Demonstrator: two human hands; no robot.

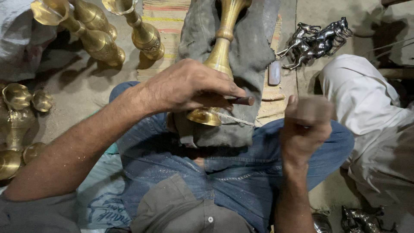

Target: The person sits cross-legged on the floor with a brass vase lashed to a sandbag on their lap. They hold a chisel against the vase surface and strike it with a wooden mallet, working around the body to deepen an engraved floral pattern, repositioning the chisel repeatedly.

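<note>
A brass vase (220,56) is laid lengthwise over a grey cloth (250,47) on the person's lap, its long axis running away from the body: the flared foot is turned toward the person, and the slender neck is pointed up toward the top of the view, where its far end is cut off by the frame. The left hand (189,88) is closed around a dark, rod-like tool (241,101), whose tip is held just above the foot of the vase. The right hand (304,125) is raised beside it and clenched into a fist — it is blurred, so what is gripped inside cannot be told.

Three more brass vases (101,45) are seen lying on the floor at the upper left, their mouths turned toward the upper left. Further brass pieces (17,97) are grouped at the left edge — their number cannot be counted surely. One cluster of silver horse figures (317,41) is set at the upper right, and another dark figure (360,220) is seen at the lower right.
</note>
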